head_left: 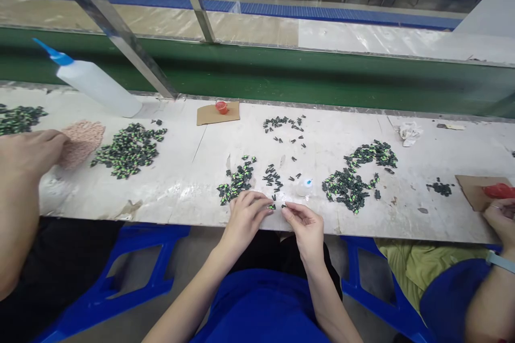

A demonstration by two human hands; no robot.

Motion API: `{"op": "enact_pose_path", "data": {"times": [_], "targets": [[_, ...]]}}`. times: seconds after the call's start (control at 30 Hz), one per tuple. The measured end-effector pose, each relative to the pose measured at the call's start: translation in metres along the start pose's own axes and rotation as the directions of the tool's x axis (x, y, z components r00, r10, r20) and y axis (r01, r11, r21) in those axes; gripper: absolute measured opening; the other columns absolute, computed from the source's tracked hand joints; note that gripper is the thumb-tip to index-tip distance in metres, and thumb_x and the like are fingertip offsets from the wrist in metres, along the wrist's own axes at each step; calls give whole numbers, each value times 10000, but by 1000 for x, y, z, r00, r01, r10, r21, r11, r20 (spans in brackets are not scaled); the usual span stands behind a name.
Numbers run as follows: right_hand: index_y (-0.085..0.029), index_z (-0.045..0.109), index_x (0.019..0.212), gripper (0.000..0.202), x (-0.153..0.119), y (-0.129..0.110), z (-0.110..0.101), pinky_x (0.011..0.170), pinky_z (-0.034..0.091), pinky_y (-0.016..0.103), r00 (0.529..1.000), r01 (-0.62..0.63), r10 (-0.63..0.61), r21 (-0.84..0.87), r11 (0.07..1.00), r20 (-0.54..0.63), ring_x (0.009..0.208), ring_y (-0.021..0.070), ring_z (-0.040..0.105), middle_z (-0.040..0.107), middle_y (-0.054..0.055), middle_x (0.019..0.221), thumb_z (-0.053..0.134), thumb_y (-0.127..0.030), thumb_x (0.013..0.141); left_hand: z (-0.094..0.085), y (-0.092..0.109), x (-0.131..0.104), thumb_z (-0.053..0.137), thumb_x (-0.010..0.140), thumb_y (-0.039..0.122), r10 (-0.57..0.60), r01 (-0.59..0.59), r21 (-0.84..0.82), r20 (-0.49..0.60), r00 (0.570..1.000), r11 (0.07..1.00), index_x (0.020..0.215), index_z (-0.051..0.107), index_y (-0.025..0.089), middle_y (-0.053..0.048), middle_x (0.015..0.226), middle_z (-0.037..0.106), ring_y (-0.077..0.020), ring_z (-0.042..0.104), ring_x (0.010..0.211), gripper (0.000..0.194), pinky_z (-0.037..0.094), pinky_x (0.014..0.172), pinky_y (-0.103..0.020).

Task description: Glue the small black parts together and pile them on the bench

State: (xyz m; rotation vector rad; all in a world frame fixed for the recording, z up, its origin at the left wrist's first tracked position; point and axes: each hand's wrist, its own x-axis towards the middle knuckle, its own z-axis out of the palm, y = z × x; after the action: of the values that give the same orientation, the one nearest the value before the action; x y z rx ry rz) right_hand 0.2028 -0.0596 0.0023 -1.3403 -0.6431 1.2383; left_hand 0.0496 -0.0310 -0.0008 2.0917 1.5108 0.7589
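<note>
Near the table's front edge, my left hand [250, 212] pinches a small black-and-green part [272, 207] at its fingertips. Just to the right, my right hand [304, 223] has thumb and forefinger closed on a tiny dark part [284, 206]. The two hands are a short gap apart. Behind my left hand lies a pile of black-and-green parts [237, 182]. Loose small black parts [272, 176] lie beyond the gap, with more dark parts [281, 122] farther back. A small white bottle with a blue tip [304, 186] is just behind my right hand.
Black-and-green piles [346, 188] lie to the right. A red cup [221, 107] sits on cardboard [206, 114]. At left are a large white bottle [98, 86], pink pieces [82, 142] and another person's hand [32, 153]. Another person's hand [502, 220] is far right.
</note>
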Motion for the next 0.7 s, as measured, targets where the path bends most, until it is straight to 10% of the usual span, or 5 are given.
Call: {"op": "enact_pose_path", "data": {"times": [0.7], "targets": [[-252, 783, 775, 62, -6, -6, 2, 690, 576, 302, 953, 297, -281, -157, 942, 115, 777, 188, 691, 722, 45, 808, 724, -250, 754, -18, 24, 1, 567, 871, 198, -14, 2, -346, -33, 999, 938, 878, 667, 212, -39, 857, 702, -196, 656, 845, 102, 516, 782, -322]]}}
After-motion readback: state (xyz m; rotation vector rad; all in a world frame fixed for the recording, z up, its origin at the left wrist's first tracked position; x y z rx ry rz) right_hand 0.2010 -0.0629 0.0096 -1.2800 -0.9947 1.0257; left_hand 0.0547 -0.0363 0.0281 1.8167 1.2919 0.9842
